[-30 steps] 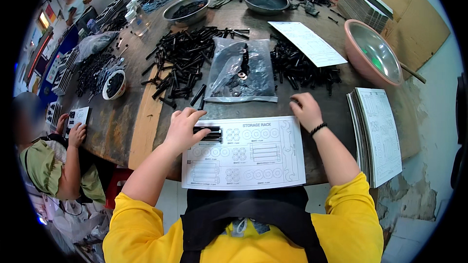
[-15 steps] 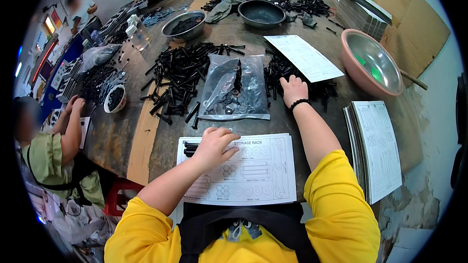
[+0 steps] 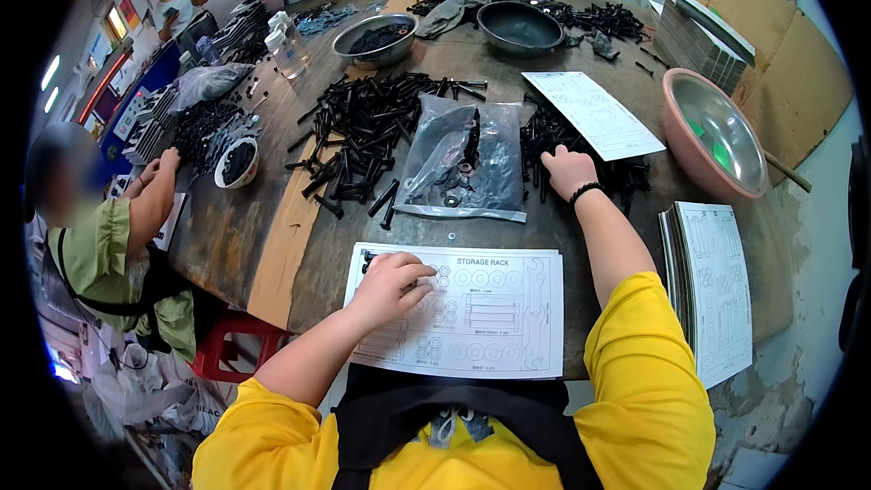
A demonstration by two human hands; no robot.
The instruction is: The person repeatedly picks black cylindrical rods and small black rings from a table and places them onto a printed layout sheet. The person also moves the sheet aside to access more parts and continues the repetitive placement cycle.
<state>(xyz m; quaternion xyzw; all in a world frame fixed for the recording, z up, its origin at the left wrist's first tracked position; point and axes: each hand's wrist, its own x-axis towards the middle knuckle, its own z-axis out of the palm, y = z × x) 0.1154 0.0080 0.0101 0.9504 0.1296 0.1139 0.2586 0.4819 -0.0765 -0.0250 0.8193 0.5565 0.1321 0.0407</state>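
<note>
My left hand [image 3: 392, 287] rests over a white printed card [image 3: 508, 358] with line drawings of hardware, in front of me. Its fingers are loosely bent, the thumb apart from them. Dark bolts [image 3: 367, 259] on the card's upper left corner are mostly covered by this hand. My right hand [image 3: 570, 171], with a dark bead bracelet, reaches into a heap of black bolts [image 3: 542, 132]. Its fingers are curled down and pressed together, the tips hidden against the bolts. Between the heaps lies a clear plastic bag [image 3: 426, 154] with washers and dark hardware inside.
A larger bolt heap [image 3: 363, 136] lies left of the bag. Another printed card [image 3: 594, 118] overlaps the right heap. A pink-rimmed metal bowl [image 3: 676, 127] and a card stack [image 3: 717, 299] stand at right. Two bowls sit farther back. A co-worker in green [image 3: 118, 254] works at left.
My left hand has shifted over the bolts on the card, now hiding most of them, and its fingers are more bent. My right hand stays at the right heap. The whole view has swung slightly left.
</note>
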